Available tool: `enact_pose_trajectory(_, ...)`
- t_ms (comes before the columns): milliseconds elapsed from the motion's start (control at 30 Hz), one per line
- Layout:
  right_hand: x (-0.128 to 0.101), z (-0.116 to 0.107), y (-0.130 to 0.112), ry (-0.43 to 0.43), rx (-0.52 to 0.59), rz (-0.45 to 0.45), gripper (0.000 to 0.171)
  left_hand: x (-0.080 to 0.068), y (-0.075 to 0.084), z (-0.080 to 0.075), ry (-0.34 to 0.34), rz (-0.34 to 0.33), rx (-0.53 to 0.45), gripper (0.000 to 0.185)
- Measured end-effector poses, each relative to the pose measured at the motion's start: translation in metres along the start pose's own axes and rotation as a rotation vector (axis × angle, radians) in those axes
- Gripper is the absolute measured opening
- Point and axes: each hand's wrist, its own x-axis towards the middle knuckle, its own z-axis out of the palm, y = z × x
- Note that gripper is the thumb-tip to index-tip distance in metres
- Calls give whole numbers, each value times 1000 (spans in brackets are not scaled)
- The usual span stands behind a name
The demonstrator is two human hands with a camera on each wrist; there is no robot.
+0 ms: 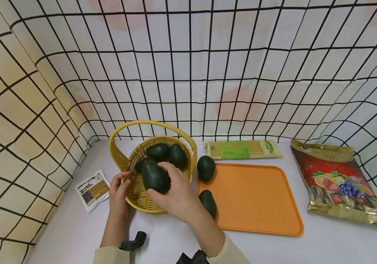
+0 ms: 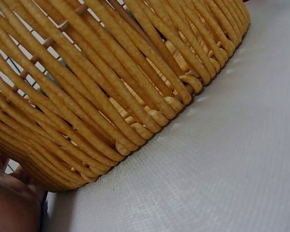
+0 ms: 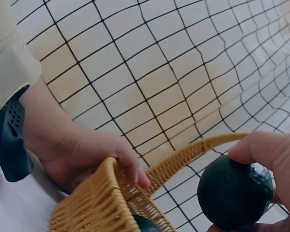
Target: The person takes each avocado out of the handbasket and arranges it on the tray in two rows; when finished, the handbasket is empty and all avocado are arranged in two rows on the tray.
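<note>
Between the two hands, here's the dark green avocado [image 1: 155, 178], over the mouth of the yellow wicker basket [image 1: 147, 210], and the right hand [image 1: 176, 196] has it, thumb on one side, fingers on the other, spread just as wide as the fruit! Over to its left, the left hand [image 1: 119, 194] grips the basket's near-left rim, fingers curled close around it. Just beyond the right hand's fingertips, three more avocados [image 1: 177, 156] sit inside. To the right hand's right, two others, an upper avocado [image 1: 206, 168] and a lower avocado [image 1: 208, 203], lie along the orange tray's [image 1: 255, 200] left edge.
</note>
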Motion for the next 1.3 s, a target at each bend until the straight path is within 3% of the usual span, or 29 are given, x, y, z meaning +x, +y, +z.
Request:
enact_pose_trajectory(233,-3,-15,4,17,-7,-34,78,0,0,-1,2,-8,1,26)
enact_pose_trajectory(767,-18,-54,16,-24,-16,89,88,0,0,0,-1,5,0,26)
enact_pose_trajectory(1300,-30,-95,44,11,-53,128,89,-1,2,1,6,-13,25,27)
